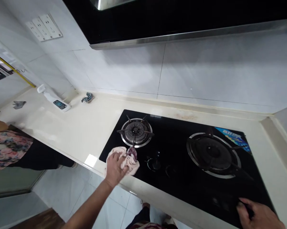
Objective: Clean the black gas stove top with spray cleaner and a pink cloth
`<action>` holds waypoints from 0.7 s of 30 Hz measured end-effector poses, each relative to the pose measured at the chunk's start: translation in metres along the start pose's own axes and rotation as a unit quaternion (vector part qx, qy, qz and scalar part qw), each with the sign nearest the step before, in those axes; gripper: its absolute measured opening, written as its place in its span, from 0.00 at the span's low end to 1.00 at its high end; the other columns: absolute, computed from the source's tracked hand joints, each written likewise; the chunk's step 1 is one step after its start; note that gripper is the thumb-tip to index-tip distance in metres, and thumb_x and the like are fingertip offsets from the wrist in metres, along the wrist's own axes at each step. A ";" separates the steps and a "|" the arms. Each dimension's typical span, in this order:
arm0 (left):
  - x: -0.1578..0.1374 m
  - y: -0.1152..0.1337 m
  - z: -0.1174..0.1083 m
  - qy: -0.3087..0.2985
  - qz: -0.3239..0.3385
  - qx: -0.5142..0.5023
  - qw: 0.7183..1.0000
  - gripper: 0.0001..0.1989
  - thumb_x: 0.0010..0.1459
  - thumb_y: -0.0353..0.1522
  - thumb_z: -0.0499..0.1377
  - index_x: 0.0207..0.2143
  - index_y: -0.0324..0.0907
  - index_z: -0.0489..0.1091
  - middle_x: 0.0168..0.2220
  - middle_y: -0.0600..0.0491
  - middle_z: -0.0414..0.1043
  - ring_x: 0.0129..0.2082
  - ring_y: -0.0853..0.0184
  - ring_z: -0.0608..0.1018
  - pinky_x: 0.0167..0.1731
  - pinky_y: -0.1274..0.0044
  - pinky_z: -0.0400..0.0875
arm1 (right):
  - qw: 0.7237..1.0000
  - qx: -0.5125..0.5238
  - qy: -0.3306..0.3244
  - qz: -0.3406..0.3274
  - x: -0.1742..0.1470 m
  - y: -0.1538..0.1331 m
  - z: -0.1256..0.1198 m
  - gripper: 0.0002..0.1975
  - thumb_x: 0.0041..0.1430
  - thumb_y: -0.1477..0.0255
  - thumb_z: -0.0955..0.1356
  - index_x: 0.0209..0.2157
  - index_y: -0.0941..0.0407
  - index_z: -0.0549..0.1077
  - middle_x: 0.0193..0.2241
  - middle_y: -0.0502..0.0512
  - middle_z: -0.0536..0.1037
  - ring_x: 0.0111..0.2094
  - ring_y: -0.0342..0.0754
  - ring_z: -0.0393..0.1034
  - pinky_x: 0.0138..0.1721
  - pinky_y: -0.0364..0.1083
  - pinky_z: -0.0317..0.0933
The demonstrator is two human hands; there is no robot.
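One hand (116,168) palm-down on cloth (133,166)

- Pale wall tiles (219,76), divided by thin dark joints, are set behind the back edge of the cream surface (86,127).
- A raised lip (280,143) is run along the surface's right edge.
- A black range hood (181,19), trimmed in metal, is mounted above the back edge; soft shadow is cast beneath it.
- White socket panels (44,28) are fixed to the wall, towards the left.
- A yellow pipe (16,72) is seen slanting near the surface's left end.
- Below the front edge, the floor (71,187) is pale-tiled.
- Light is reflected brightly at the front edge.
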State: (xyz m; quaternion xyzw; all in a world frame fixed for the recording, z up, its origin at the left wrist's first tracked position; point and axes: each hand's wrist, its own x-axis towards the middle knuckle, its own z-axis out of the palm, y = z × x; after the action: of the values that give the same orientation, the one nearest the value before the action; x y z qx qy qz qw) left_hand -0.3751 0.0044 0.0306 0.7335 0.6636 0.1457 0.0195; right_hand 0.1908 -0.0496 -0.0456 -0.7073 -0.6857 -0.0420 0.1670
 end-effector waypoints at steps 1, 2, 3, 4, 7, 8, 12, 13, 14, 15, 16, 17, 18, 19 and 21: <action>-0.014 0.017 0.002 0.001 0.011 -0.010 1.000 0.19 0.58 0.42 0.57 0.50 0.47 0.73 0.55 0.46 0.71 0.56 0.51 0.68 0.57 0.57 0.63 | 1.000 0.019 0.023 -0.009 0.000 -0.012 -0.003 0.20 0.63 0.58 0.58 0.36 0.57 0.74 0.33 0.65 0.76 0.35 0.62 0.71 0.35 0.56 0.62; -0.027 0.034 0.005 -0.001 0.016 -0.019 1.000 0.19 0.57 0.42 0.58 0.49 0.46 0.74 0.55 0.45 0.70 0.56 0.51 0.68 0.56 0.57 0.62 | 0.997 0.047 0.048 -0.023 -0.001 -0.031 -0.006 0.19 0.63 0.59 0.59 0.36 0.57 0.73 0.33 0.65 0.76 0.36 0.61 0.71 0.37 0.57 0.63; -0.036 0.052 0.009 -0.007 0.019 -0.028 0.999 0.19 0.56 0.42 0.59 0.48 0.47 0.74 0.55 0.45 0.70 0.56 0.50 0.68 0.56 0.57 0.63 | 0.993 0.085 0.066 -0.047 -0.002 -0.056 -0.010 0.17 0.63 0.60 0.60 0.37 0.57 0.73 0.34 0.65 0.76 0.37 0.60 0.71 0.40 0.57 0.64; -0.042 0.069 0.013 -0.016 0.019 -0.037 0.999 0.19 0.55 0.43 0.61 0.48 0.47 0.74 0.55 0.45 0.70 0.56 0.50 0.67 0.55 0.57 0.63 | 0.986 0.127 0.075 -0.077 -0.003 -0.086 -0.013 0.15 0.63 0.61 0.62 0.38 0.57 0.74 0.36 0.64 0.76 0.39 0.59 0.71 0.43 0.56 0.64; -0.048 0.113 0.027 -0.063 0.020 -0.056 0.996 0.23 0.53 0.46 0.63 0.50 0.49 0.73 0.55 0.46 0.70 0.57 0.49 0.67 0.53 0.58 0.63 | 0.940 0.246 -0.041 -0.233 -0.001 -0.190 -0.020 0.17 0.64 0.64 0.64 0.51 0.53 0.72 0.51 0.61 0.74 0.52 0.55 0.68 0.52 0.53 0.63; -0.048 0.123 0.031 -0.080 0.019 -0.060 0.995 0.24 0.54 0.46 0.62 0.52 0.49 0.72 0.55 0.46 0.70 0.57 0.49 0.67 0.53 0.59 0.64 | 0.917 0.271 -0.071 -0.285 0.001 -0.221 -0.019 0.21 0.63 0.62 0.65 0.56 0.53 0.70 0.56 0.61 0.71 0.57 0.56 0.65 0.55 0.54 0.61; -0.054 0.129 0.036 -0.100 0.051 -0.080 0.990 0.28 0.61 0.43 0.58 0.61 0.45 0.64 0.57 0.44 0.69 0.58 0.52 0.68 0.57 0.60 0.62 | 0.888 0.277 -0.131 -0.344 0.010 -0.280 -0.003 0.44 0.57 0.47 0.69 0.66 0.58 0.58 0.63 0.65 0.65 0.63 0.60 0.57 0.61 0.57 0.54; -0.057 0.122 0.034 -0.093 0.077 -0.084 0.989 0.30 0.61 0.44 0.58 0.63 0.44 0.61 0.60 0.43 0.68 0.61 0.51 0.66 0.58 0.60 0.61 | 0.890 0.267 -0.138 -0.343 0.011 -0.280 0.001 0.45 0.56 0.46 0.69 0.66 0.58 0.58 0.63 0.65 0.66 0.62 0.60 0.59 0.60 0.57 0.54; -0.062 0.115 0.032 -0.083 0.108 -0.083 0.987 0.33 0.60 0.45 0.59 0.64 0.43 0.60 0.62 0.41 0.65 0.63 0.50 0.64 0.60 0.60 0.59 | 0.893 0.255 -0.145 -0.340 0.012 -0.276 0.004 0.44 0.56 0.46 0.70 0.65 0.57 0.59 0.61 0.64 0.68 0.60 0.59 0.60 0.59 0.56 0.55; -0.067 0.106 0.029 -0.073 0.136 -0.075 0.985 0.35 0.59 0.46 0.60 0.65 0.41 0.58 0.64 0.40 0.62 0.65 0.50 0.62 0.60 0.59 0.58 | 0.896 0.241 -0.155 -0.338 0.012 -0.271 0.005 0.41 0.57 0.48 0.70 0.64 0.56 0.61 0.60 0.62 0.69 0.58 0.58 0.62 0.57 0.55 0.57; -0.071 0.099 0.026 -0.060 0.156 -0.060 0.984 0.36 0.59 0.46 0.60 0.65 0.41 0.58 0.66 0.38 0.60 0.66 0.49 0.61 0.61 0.59 0.57 | 0.899 0.226 -0.166 -0.335 0.012 -0.264 0.004 0.36 0.58 0.51 0.71 0.62 0.54 0.63 0.58 0.60 0.71 0.56 0.57 0.64 0.54 0.54 0.57; -0.075 0.094 0.025 -0.049 0.175 -0.043 0.982 0.35 0.59 0.45 0.60 0.64 0.40 0.59 0.67 0.37 0.58 0.67 0.48 0.60 0.61 0.59 0.56 | 0.903 0.212 -0.175 -0.329 0.013 -0.257 0.001 0.31 0.59 0.55 0.71 0.60 0.52 0.66 0.57 0.58 0.72 0.53 0.55 0.65 0.53 0.52 0.57; -0.078 0.092 0.025 -0.038 0.192 -0.028 0.980 0.34 0.59 0.45 0.60 0.64 0.40 0.60 0.67 0.36 0.57 0.67 0.48 0.60 0.61 0.59 0.55 | 0.907 0.199 -0.183 -0.322 0.013 -0.249 -0.002 0.26 0.60 0.59 0.71 0.58 0.51 0.67 0.55 0.56 0.73 0.52 0.54 0.65 0.51 0.51 0.57; -0.079 0.095 0.027 -0.030 0.211 -0.019 0.977 0.33 0.60 0.44 0.60 0.64 0.40 0.61 0.67 0.36 0.57 0.67 0.49 0.61 0.60 0.59 0.55 | 0.911 0.189 -0.189 -0.313 0.013 -0.240 -0.007 0.23 0.61 0.62 0.71 0.57 0.50 0.68 0.54 0.55 0.73 0.51 0.53 0.65 0.51 0.51 0.56; -0.078 0.114 0.037 -0.022 0.243 -0.016 0.970 0.31 0.62 0.45 0.59 0.63 0.41 0.62 0.66 0.36 0.59 0.66 0.50 0.61 0.60 0.61 0.56 | 0.919 0.180 -0.194 -0.293 0.012 -0.215 -0.015 0.21 0.61 0.66 0.70 0.55 0.49 0.69 0.54 0.54 0.73 0.50 0.52 0.65 0.50 0.50 0.55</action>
State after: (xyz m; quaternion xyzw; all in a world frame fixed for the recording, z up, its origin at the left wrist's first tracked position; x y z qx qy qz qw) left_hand -0.2622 -0.0788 0.0054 0.8754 0.4624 0.1406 0.0104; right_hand -0.0175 -0.0414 0.0105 -0.4270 -0.8771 0.1733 0.1352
